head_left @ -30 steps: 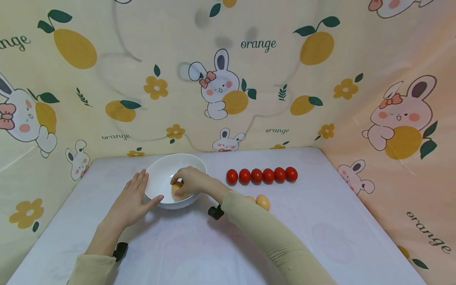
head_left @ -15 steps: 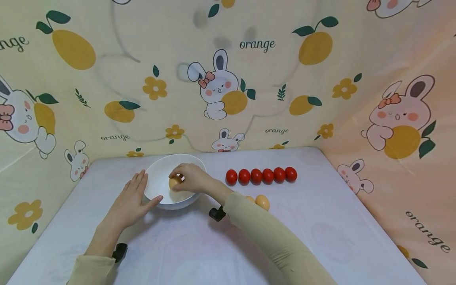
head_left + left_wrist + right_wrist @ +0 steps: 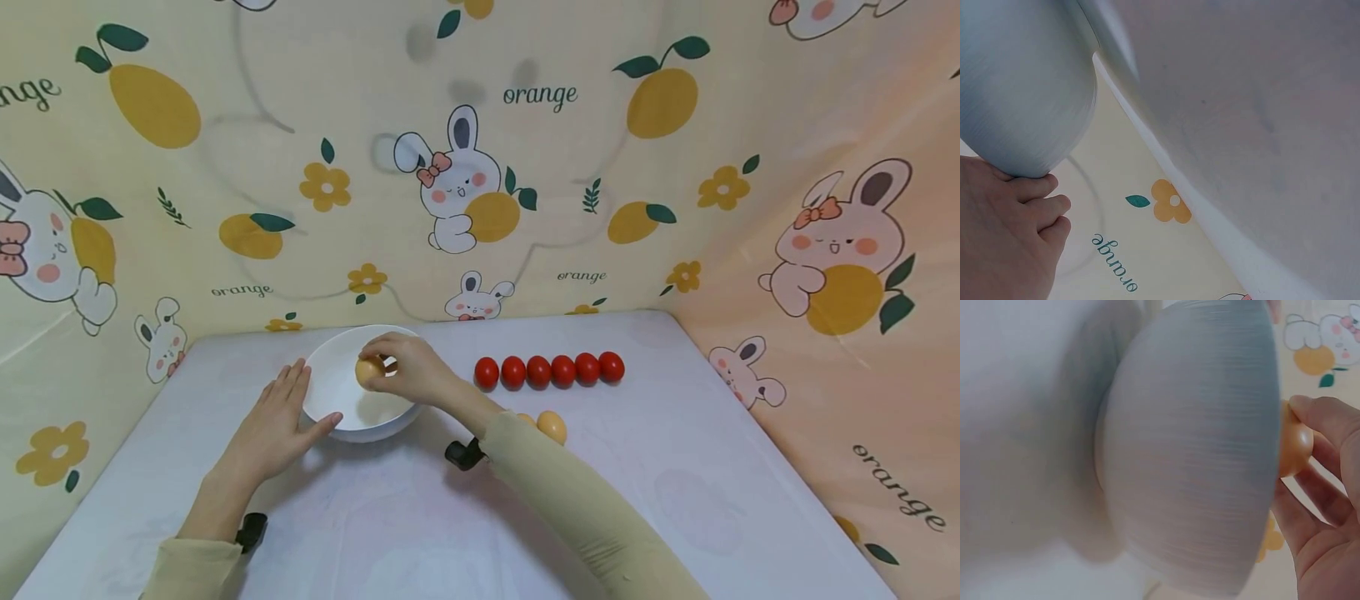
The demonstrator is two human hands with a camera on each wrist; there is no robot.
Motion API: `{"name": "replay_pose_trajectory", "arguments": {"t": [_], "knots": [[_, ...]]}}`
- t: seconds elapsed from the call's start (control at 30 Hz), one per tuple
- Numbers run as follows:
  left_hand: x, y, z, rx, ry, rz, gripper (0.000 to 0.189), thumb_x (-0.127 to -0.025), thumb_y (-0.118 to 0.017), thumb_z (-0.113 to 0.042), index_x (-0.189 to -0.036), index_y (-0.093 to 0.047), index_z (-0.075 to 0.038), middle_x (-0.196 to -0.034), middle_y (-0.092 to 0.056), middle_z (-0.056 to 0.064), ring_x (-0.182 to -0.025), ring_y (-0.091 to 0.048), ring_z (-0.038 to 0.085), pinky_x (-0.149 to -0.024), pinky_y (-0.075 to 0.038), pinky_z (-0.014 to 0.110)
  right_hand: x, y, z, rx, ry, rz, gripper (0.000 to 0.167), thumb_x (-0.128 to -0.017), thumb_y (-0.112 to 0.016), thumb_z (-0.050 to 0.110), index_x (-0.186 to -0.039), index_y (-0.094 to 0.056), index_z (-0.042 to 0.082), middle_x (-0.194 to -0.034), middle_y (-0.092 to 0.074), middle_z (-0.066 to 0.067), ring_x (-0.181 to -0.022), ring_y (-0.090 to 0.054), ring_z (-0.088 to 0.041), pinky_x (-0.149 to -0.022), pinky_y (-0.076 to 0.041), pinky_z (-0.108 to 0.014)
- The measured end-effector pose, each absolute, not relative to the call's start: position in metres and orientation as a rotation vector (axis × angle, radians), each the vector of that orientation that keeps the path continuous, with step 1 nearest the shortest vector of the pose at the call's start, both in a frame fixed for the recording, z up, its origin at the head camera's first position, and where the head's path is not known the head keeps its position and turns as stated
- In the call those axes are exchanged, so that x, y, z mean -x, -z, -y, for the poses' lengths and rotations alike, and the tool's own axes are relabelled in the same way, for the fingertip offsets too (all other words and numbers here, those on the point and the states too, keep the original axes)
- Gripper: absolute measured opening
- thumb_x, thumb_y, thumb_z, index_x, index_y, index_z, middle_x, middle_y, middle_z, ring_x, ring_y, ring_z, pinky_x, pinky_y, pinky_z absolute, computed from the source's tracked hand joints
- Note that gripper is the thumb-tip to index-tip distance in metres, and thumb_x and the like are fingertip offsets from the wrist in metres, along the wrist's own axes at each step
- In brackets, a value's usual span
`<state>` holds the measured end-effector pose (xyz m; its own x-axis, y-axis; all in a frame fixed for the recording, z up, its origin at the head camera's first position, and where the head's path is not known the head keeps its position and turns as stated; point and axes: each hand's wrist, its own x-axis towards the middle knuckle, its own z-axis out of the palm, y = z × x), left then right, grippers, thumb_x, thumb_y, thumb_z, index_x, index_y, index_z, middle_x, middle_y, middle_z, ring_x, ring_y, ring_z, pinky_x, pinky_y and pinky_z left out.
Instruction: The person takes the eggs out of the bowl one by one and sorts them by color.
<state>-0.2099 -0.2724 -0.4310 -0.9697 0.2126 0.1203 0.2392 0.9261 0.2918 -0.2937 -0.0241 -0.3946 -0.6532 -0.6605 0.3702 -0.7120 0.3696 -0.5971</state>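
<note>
In the head view a white bowl stands at the back left of the table. My right hand pinches a brown egg between thumb and fingers, over the inside of the bowl. From the right wrist, the egg shows just above the rim, partly hidden behind the bowl wall. My left hand rests against the bowl's left side, fingers straight and thumb at the near rim. In the left wrist view its fingertips touch the bowl's outer wall.
Several red tomatoes lie in a row at the back right of the bowl. Two brown eggs lie nearer, one partly hidden by the right sleeve. A printed cloth wall closes off the back and sides of the white table.
My right hand has lifted the egg from low inside the bowl up toward rim height. The left hand has stayed at the bowl's side.
</note>
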Motion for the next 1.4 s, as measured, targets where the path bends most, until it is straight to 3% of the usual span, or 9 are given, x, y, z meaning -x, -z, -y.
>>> {"name": "replay_pose_trajectory", "arguments": {"t": [0.5,0.83,1.4], "knots": [[0.21,0.431,0.27,0.354,0.466,3.001,0.109,-0.099,-0.052,-0.07,-0.159,-0.017,0.015,-0.168,-0.013,0.032,-0.155,-0.011,0.052,-0.124,-0.015,0.068,0.275,0.372,-0.011,-1.21,-1.354,2.415,0.039,-0.087,-0.084,0.005,-0.124,-0.072,-0.002,-0.13,-0.068,-0.012,-0.116,-0.067,-0.024,-0.088,-0.059,-0.019],[0.212,0.429,0.272,0.36,0.438,3.003,0.11,-0.099,-0.051,-0.07,-0.158,-0.017,0.016,-0.168,-0.013,0.034,-0.155,-0.011,0.053,-0.124,-0.014,0.068,0.268,0.361,-0.051,-1.126,-1.386,2.327,0.04,-0.086,-0.086,0.008,-0.124,-0.073,0.002,-0.133,-0.067,-0.01,-0.111,-0.068,-0.021,-0.087,-0.06,-0.022],[0.207,0.427,0.273,0.393,0.448,2.998,0.108,-0.1,-0.053,-0.066,-0.157,-0.018,0.018,-0.167,-0.012,0.035,-0.154,-0.011,0.054,-0.124,-0.015,0.068,0.258,0.374,-0.122,-0.979,-1.389,2.359,0.041,-0.086,-0.086,0.006,-0.125,-0.073,0.003,-0.134,-0.067,-0.009,-0.115,-0.068,-0.023,-0.089,-0.063,-0.036]]}}
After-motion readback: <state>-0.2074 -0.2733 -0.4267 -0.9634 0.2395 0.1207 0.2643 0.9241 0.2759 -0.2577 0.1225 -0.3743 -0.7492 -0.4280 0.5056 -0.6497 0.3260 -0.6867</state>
